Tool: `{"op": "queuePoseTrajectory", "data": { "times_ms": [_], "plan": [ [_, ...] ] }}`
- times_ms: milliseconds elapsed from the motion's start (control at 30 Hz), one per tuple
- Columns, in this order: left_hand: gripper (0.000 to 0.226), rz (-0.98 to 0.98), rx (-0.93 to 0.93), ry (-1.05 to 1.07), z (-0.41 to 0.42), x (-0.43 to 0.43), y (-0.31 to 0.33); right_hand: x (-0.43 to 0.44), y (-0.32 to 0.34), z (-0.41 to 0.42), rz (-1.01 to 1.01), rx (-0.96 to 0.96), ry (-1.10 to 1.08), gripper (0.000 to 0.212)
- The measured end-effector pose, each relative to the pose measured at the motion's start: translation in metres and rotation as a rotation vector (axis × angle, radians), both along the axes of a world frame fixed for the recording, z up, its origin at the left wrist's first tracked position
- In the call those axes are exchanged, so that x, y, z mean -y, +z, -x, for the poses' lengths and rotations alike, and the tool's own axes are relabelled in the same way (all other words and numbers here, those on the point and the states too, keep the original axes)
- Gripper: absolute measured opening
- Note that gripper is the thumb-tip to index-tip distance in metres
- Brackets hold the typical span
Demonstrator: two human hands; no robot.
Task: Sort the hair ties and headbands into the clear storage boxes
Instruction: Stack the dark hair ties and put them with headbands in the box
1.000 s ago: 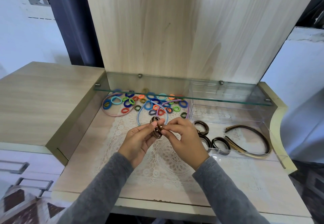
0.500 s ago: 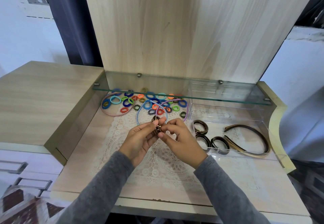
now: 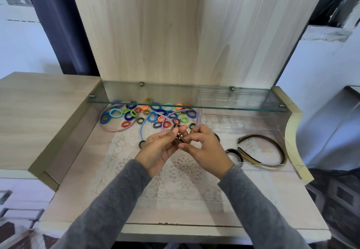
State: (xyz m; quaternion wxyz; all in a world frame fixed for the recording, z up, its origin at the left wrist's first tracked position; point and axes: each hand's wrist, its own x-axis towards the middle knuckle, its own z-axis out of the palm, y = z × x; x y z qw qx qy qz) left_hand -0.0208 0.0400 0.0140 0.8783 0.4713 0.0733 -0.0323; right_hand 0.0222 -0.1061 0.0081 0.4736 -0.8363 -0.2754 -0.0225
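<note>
Hands, two, meeting over the lace mat (image 3: 181, 170) at the middle of the tabletop (image 3: 78, 180). Left hand (image 3: 158, 149) and right hand (image 3: 204, 149) both pinch a small bundle of dark brown hair ties (image 3: 179, 139) between fingertips; fingers are closed narrowly on it, thumbs uppermost.

Clear storage box (image 3: 288, 151): lies to the right of the bundle, its open top reaching from under the glass shelf (image 3: 214, 106) toward the near edge. Right hand is the nearer one; judged, the drop calls for a short carry rightward over the box's near-left wall. Already inside: brown headband (image 3: 272, 145), its arc opening leftward, and dark ties (image 3: 233, 153) just beside the right wrist.

Unsorted stock: coloured hair ties (image 3: 155, 112) scattered behind the hands, partly beneath the shelf, with a pink headband (image 3: 115, 128), a blue headband (image 3: 143, 129) and a purple headband (image 3: 175, 113) lying among them. One dark tie (image 3: 142, 143) sits just left of the left hand.

Not determinable: the count of ties in the bundle, hidden by fingers; the box's walls, nearly invisible; whether a second box stands behind the shelf glass.
</note>
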Motion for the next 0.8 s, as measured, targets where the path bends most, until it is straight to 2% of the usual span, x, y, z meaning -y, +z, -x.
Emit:
{"op": "queuePoseTrajectory", "data": {
  "times_ms": [167, 267, 433, 600, 800],
  "plan": [
    [0.022, 0.079, -0.101, -0.13, -0.022, 0.015, 0.01, 0.033, 0.006, -0.02, 0.169, 0.245, -0.104, 0.012],
    [0.016, -0.005, -0.191, -0.215, -0.039, 0.027, 0.019, 0.059, 0.014, -0.028, 0.261, 0.397, -0.153, 0.014],
    [0.006, -0.371, -0.267, -0.295, -0.069, 0.059, 0.025, 0.09, 0.019, -0.034, 0.515, 0.544, -0.197, 0.015],
    [0.013, -0.856, -0.343, -0.374, -0.107, 0.085, 0.018, 0.107, 0.016, -0.033, 0.703, 0.628, -0.262, 0.017],
    [0.026, -1.412, -0.218, -0.444, -0.129, 0.106, 0.019, 0.113, 0.009, -0.033, 0.809, 0.608, -0.265, 0.017]
  ]
}}
